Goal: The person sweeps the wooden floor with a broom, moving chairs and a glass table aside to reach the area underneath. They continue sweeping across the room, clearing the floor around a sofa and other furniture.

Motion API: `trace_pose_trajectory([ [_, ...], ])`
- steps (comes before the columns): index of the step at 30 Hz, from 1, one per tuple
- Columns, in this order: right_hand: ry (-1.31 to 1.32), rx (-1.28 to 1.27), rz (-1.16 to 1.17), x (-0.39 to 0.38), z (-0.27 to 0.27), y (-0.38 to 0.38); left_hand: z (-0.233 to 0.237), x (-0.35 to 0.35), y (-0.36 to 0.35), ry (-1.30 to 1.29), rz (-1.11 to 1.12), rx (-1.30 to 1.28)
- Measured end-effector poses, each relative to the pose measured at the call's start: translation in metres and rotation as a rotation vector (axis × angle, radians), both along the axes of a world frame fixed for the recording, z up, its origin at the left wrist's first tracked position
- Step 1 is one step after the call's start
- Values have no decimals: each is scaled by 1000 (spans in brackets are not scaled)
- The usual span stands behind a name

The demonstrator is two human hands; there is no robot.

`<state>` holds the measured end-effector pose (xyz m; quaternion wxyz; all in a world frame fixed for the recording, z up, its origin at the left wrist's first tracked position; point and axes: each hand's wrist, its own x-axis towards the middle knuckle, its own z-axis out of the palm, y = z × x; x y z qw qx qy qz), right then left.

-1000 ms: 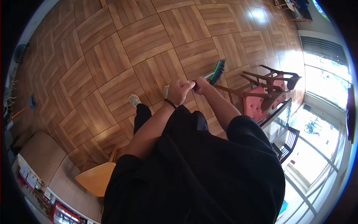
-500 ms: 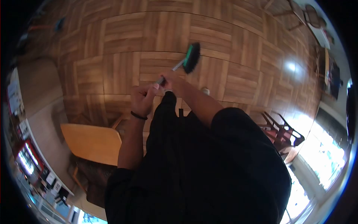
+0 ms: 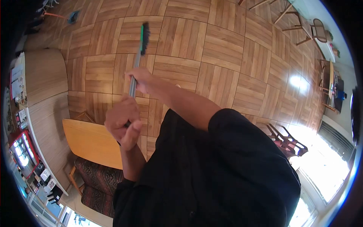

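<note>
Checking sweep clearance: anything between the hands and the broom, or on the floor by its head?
Nothing visible. The left hand and right hand both grip the broom handle, and no object lies on the parquet around the broom head. The wooden table sits apart, beside the left hand.

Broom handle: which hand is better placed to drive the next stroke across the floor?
Probably the right hand: it grips the broom lower down, nearer its head, arm stretched out. The left hand holds the top end close to the body, more a pivot.
</note>
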<state>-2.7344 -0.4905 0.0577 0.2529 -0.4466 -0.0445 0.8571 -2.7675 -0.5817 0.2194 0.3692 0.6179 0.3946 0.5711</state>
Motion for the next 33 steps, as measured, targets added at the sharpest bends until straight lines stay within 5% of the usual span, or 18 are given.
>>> trace_pose_trajectory([
  [3, -42, -98, -180, 46, -13, -58, 13, 30, -24, 155, -237, -15],
  [6, -391, 168, 151, 141, 13, -109, 5, 89, -47, 0, -464, 0],
  [8, -521, 224, 132, 198, 7, -153, -7, 127, -73, -9, -661, -110],
  [12, -344, -210, -399, 299, -12, -249, -48, 207, -135, 22, -911, -286],
  [15, -187, -280, -561, 374, -63, -323, -68, 267, -172, 101, -1015, -319],
  [17, -153, -341, -713, 404, -4, -342, -93, 303, -195, 75, -1074, -309],
  [22, -297, -38, -545, 495, -173, -448, -139, 362, -236, 33, -1087, -560],
  [25, 23, -260, -677, 491, -152, -442, -170, 365, -246, 114, -1062, -622],
  [29, -361, 229, -261, 437, -173, -423, -185, 312, -224, 269, -1047, -576],
  [33, -299, 102, -131, 328, -141, -347, -171, 212, -183, 247, -879, -522],
])
